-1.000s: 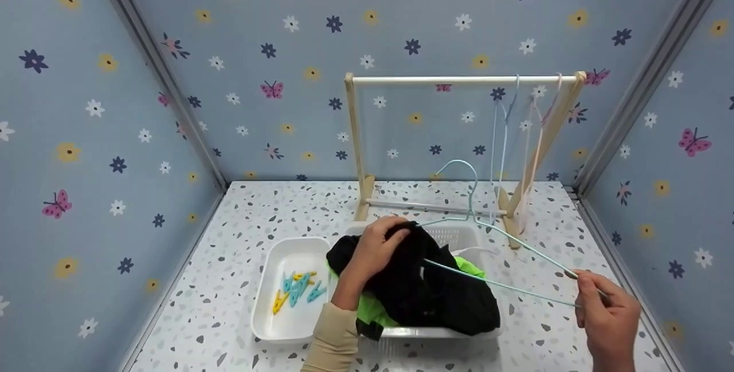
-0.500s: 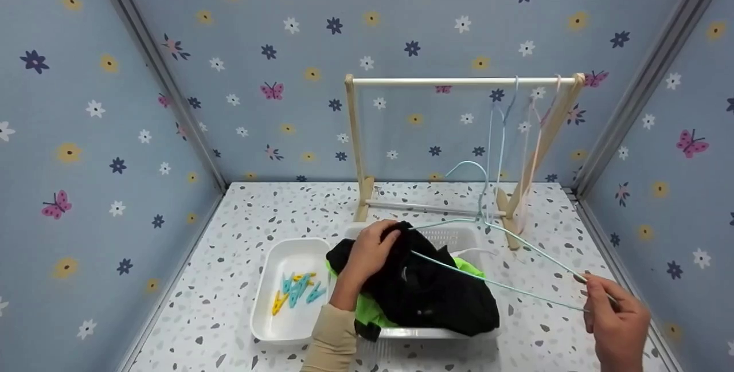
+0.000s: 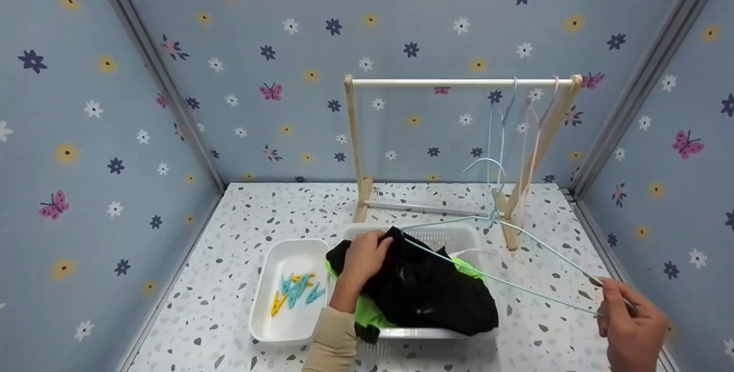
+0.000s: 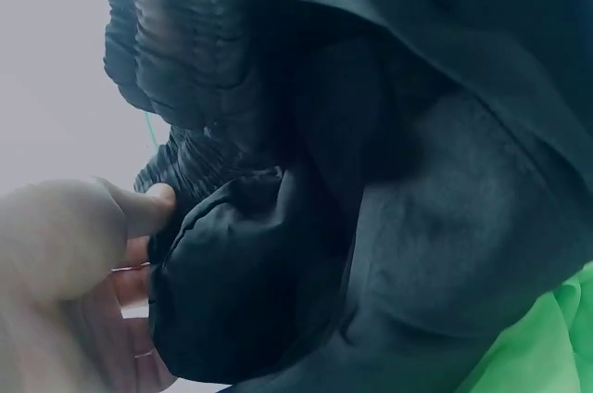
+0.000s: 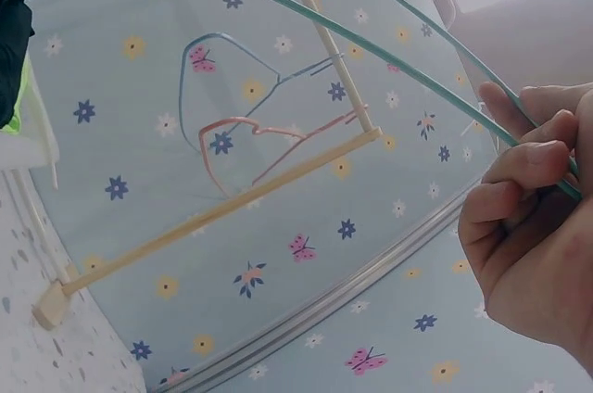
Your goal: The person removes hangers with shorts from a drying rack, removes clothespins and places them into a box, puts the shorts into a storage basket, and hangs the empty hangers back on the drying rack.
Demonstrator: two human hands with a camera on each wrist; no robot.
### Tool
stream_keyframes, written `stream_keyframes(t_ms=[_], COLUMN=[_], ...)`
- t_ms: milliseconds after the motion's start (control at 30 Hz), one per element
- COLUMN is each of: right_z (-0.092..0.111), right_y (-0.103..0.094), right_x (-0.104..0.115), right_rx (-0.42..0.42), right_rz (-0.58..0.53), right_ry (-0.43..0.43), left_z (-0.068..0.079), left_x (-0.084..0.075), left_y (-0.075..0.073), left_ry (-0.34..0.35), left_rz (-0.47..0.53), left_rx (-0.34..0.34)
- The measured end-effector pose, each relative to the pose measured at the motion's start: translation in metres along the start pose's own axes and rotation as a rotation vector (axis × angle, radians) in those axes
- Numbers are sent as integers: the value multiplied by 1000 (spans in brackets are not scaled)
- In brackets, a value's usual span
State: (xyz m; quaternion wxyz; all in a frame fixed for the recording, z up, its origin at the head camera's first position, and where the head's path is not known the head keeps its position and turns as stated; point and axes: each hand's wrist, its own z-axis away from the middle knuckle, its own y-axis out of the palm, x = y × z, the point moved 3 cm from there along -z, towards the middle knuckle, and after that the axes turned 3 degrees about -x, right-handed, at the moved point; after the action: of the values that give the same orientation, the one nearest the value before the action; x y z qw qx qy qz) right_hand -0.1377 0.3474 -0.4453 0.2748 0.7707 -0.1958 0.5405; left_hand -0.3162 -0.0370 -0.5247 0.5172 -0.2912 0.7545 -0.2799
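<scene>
My left hand [image 3: 364,260] pinches the gathered elastic waistband [image 4: 185,166] of black pants [image 3: 436,292], which lie heaped over a white basket [image 3: 413,333]. The thumb shows on the cloth in the left wrist view. At the right, my right hand [image 3: 633,320] grips one end of a mint-green wire hanger [image 3: 545,246], fingers curled round the wire in the right wrist view. The hanger's hook points up and to the left. Its far end runs to the waistband by my left hand, where black cloth hides the tip. Bright green cloth [image 3: 370,312] shows beneath the pants.
A white tray [image 3: 261,292] with several yellow and blue clothespins [image 3: 298,289] stands left of the basket. Behind is a wooden rack [image 3: 352,148] with a white rod [image 3: 430,82]. A blue hanger [image 3: 503,131] and a pink hanger [image 3: 536,148] hang at the rod's right end.
My right hand has moved right and slightly down, drawing the mint-green hanger rightward. My left hand has shifted a little left and down with the waistband. Tray and rack stay put.
</scene>
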Motion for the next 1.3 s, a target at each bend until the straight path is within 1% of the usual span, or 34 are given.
stream_keyframes(t_ms=[100, 233, 367, 433, 500, 567, 700, 767, 933, 1200, 1300], right_z=[0, 0, 2, 2, 3, 3, 4, 4, 6, 9, 11], right_y=[-1, -2, -1, -1, 0, 0, 1, 2, 8, 19, 24], right_x=[0, 0, -1, -1, -2, -4, -7, -8, -9, -7, -6], right_rx=[-11, -16, -16, -18, -20, -35, -89, -112, -132, -109, -86], right_rz=[-35, -107, -178, -194, -221, -232, -236, -210, -190, -271, -281], right_ry=[-15, -64, -106, -121, -133, -136, -126, -122, -121, -80, -87], left_z=[2, 3, 4, 4, 5, 5, 6, 6, 6, 10, 11], left_x=[2, 5, 4, 4, 4, 4, 2, 2, 1, -1, -3], left_y=[0, 1, 1, 2, 3, 5, 7, 7, 7, 8, 6], left_ry=[-18, -37, -28, -23, -24, -17, 1, 5, 14, 5, 6], left_rz=[-24, -22, -27, -35, -48, -62, -93, -103, -110, -119, -115], left_rx=[-9, -20, -40, -47, -38, -20, 37, 62, 128, 256, 280])
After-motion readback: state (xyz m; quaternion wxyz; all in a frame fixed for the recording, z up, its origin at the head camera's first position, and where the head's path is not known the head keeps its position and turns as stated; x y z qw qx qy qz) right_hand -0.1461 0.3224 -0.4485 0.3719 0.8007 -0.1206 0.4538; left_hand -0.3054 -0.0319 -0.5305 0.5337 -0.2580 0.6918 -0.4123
